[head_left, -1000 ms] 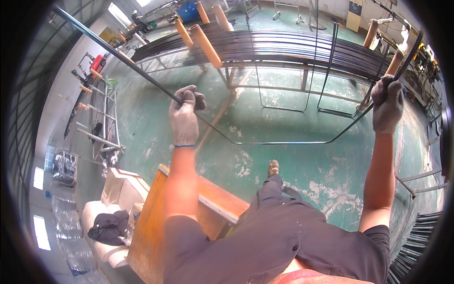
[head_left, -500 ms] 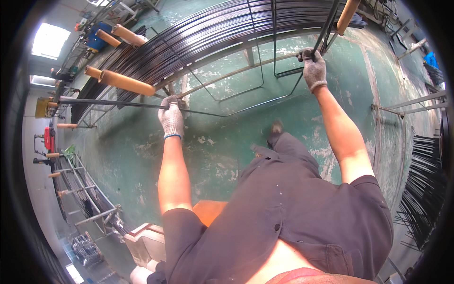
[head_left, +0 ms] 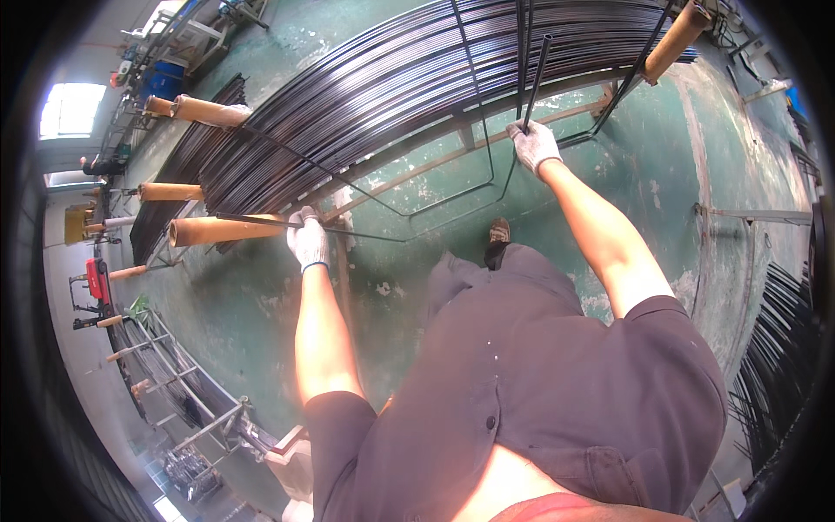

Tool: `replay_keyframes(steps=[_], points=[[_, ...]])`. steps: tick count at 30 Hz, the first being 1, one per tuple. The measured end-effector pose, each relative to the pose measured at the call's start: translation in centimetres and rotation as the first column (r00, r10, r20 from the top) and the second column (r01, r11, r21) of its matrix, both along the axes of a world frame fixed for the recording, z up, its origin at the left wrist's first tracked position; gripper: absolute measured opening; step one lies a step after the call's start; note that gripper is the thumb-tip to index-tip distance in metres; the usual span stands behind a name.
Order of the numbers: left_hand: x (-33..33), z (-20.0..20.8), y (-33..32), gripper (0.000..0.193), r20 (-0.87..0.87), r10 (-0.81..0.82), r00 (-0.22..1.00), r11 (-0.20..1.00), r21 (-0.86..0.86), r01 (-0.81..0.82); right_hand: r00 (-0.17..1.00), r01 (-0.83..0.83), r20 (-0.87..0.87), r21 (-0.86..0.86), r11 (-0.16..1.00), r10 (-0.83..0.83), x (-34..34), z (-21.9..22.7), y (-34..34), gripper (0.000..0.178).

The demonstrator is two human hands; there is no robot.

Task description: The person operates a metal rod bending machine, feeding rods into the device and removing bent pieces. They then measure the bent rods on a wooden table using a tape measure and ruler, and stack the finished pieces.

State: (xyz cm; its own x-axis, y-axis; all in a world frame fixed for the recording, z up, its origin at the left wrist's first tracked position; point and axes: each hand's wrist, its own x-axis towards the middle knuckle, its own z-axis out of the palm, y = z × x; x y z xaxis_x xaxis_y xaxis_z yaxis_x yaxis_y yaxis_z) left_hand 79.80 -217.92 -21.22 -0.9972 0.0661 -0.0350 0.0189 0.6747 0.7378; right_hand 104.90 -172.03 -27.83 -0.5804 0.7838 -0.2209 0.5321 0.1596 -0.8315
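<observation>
Between my hands is a black metal tube bent into a wide U (head_left: pixel 452 219). My left hand (head_left: pixel 307 240), in a light knit glove, is closed round one leg of it, beside a brown-wrapped rack post (head_left: pixel 196 231). My right hand (head_left: pixel 535 146), gloved alike, grips the other leg, whose end rises above the fist. Just beyond, another bent black tube (head_left: pixel 374 198) hangs over the rack. A dense stack of long black tubes (head_left: pixel 391 83) lies across the rack.
More brown-wrapped posts (head_left: pixel 678 39) stand at the rack's ends. A metal rack (head_left: pixel 196 391) with tubes is at the lower left, and black rods (head_left: pixel 770 348) fan out at the right. A grey metal bar (head_left: pixel 765 215) juts in at the right. The green floor (head_left: pixel 391 304) is worn.
My right hand has moved left and slightly down with its leg of the bent tube. My left hand has shifted slightly down with its leg. I stand a little nearer the rack.
</observation>
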Motion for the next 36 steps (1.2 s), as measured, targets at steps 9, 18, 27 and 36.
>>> replay_keyframes(steps=[9, 18, 27, 36], points=[[-12.4, -6.8, 3.0, 0.033, 0.029, 0.09, 0.996, 0.995, 0.05, -0.091, 0.996, 0.076, 0.056, 0.002, 0.997, -0.076, -9.8, -2.8, 3.0, 0.036], [-22.7, -11.3, 4.1, 0.045, 0.122, 0.052, 0.991, 0.981, 0.18, -0.074, 0.984, 0.106, 0.133, 0.128, 0.986, -0.123, -19.8, 1.1, 5.5, 0.051], [-21.1, -10.0, 3.2, 0.024, 0.281, -0.037, 0.959, 0.951, 0.304, -0.053, 0.996, 0.041, -0.054, -0.353, 0.935, -0.065, -20.9, 3.6, 5.0, 0.022], [-5.4, 0.3, 18.2, 0.023, 0.158, -0.169, 0.973, 0.931, 0.35, 0.105, 0.754, 0.489, -0.456, -0.089, 0.868, -0.472, -4.5, 0.9, 14.7, 0.024]])
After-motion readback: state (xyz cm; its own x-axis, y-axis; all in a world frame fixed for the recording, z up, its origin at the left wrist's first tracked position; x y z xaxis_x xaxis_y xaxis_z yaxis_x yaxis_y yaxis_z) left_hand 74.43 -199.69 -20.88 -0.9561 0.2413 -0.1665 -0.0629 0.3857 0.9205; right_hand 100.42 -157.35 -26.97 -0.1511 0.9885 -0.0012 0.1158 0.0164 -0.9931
